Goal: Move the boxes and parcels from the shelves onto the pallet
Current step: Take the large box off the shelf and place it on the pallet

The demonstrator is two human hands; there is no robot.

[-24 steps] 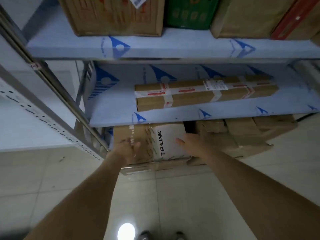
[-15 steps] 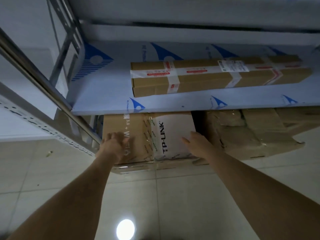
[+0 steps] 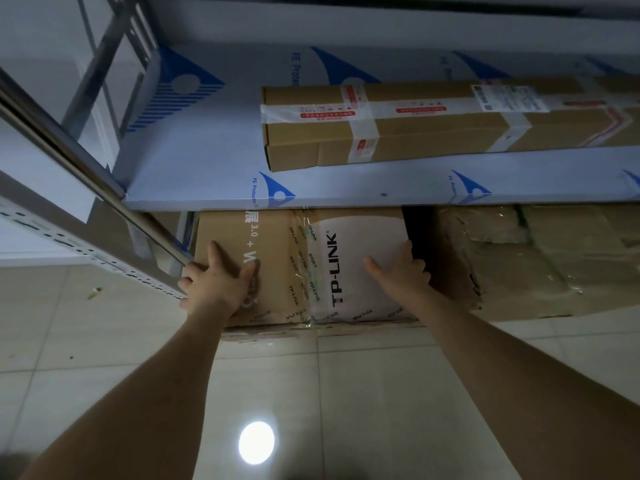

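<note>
Pale glossy tiled floor (image 3: pixel 381 393) fills the lower half, with a bright round light reflection (image 3: pixel 256 442) at six o'clock. A small scrap of debris (image 3: pixel 94 292) lies on the tiles at nine o'clock. A white wall (image 3: pixel 38 39) stands at ten o'clock.

"TP-LINK" on box (image 3: pixel 346 261), "PE Protect…", perhaps, on shelf film (image 3: pixel 221 168)

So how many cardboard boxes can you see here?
3: a long box on the shelf, the TP-LINK box under both hands, a crumpled box beside it. Others may be hidden.
</note>
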